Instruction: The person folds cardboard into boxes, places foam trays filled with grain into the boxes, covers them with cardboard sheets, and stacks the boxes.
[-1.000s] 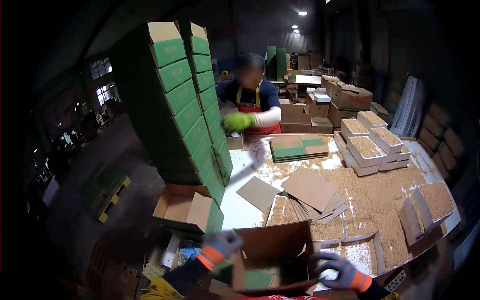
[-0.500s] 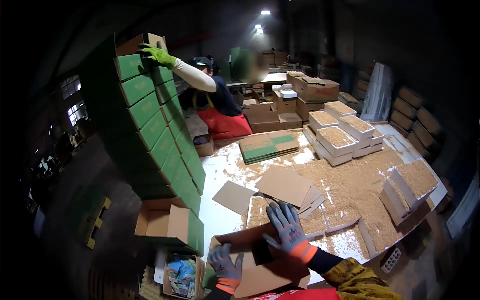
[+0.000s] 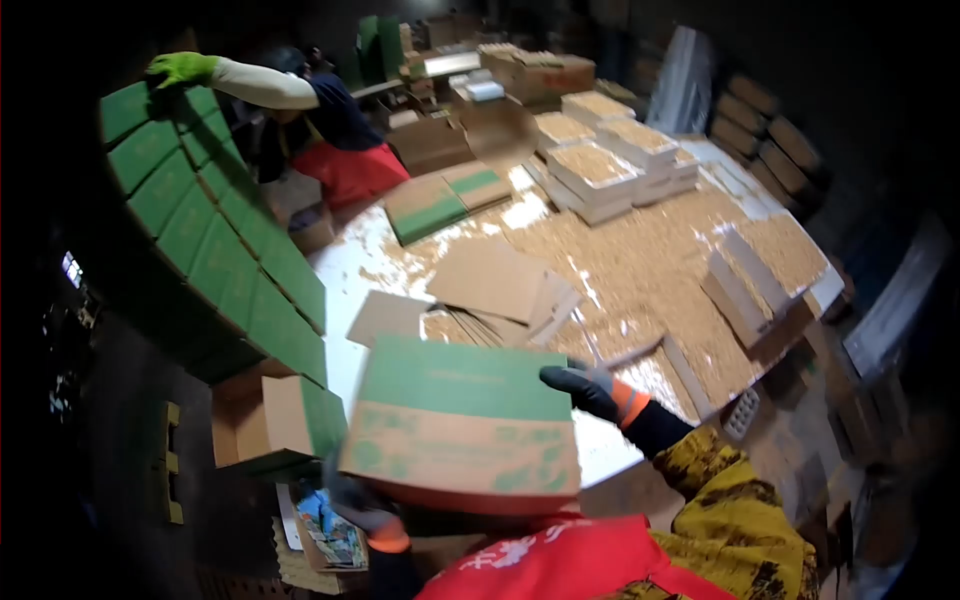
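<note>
A green and brown cardboard box (image 3: 460, 425) is held between my two hands, tilted, with its printed side facing up. My left hand (image 3: 358, 500), in a grey glove with an orange cuff, is closed on the lower left edge, blurred and partly behind it. At the upper right corner my right hand (image 3: 592, 390) grips the box's edge. Just beyond the box, loose cardboard sheets (image 3: 487, 280) lie on the sawdust-strewn table (image 3: 340, 255).
Left stands a tall stack of green boxes (image 3: 225, 255), where a co-worker's gloved hand (image 3: 183, 69) touches the top. Below is an open carton (image 3: 285, 415). White trays of sawdust (image 3: 595, 165) and folded green cartons (image 3: 430, 205) occupy the far side. A box of colourful packets (image 3: 335, 530) sits lower left.
The box, earlier low on the table with its open inside showing, is now raised and turned to show its printed side. Both hands moved to its edges. The view has shifted right and down.
</note>
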Action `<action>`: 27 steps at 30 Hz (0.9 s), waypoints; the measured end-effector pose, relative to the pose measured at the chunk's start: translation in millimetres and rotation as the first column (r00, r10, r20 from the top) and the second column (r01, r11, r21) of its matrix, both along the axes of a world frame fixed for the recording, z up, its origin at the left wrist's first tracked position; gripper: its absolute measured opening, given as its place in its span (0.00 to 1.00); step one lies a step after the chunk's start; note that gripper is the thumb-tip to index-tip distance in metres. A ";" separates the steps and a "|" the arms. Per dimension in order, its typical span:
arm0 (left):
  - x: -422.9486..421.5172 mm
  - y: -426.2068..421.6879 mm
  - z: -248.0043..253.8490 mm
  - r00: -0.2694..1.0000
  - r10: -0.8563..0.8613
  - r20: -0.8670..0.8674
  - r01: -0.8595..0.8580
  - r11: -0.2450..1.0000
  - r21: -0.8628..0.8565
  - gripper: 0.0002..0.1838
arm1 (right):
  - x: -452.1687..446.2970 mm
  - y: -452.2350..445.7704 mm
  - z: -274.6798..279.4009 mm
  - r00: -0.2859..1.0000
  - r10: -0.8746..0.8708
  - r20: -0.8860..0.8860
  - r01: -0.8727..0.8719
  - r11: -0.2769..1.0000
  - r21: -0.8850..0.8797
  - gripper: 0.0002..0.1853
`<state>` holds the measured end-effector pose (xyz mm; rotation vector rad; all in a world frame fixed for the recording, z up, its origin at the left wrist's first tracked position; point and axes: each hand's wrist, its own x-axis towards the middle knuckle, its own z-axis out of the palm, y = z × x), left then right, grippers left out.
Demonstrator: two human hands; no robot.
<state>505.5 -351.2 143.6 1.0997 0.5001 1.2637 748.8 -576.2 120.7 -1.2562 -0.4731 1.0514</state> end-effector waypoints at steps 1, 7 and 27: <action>-2.2 12.4 -11.7 0.999 0.030 0.029 -0.029 0.998 -0.047 0.18 | -7.9 -4.1 37.3 0.972 0.092 0.214 -0.092 0.996 -0.014 0.21; -26.1 64.4 -78.8 0.810 -0.119 -0.574 0.224 0.968 0.115 0.19 | -93.7 -14.8 -53.4 0.149 0.323 0.935 -0.363 0.897 -0.252 0.25; 12.8 53.6 -95.4 0.292 -0.093 -0.952 0.271 0.962 -0.011 0.17 | 248.2 -445.7 -36.9 0.035 -0.978 0.206 0.994 0.014 -0.105 0.24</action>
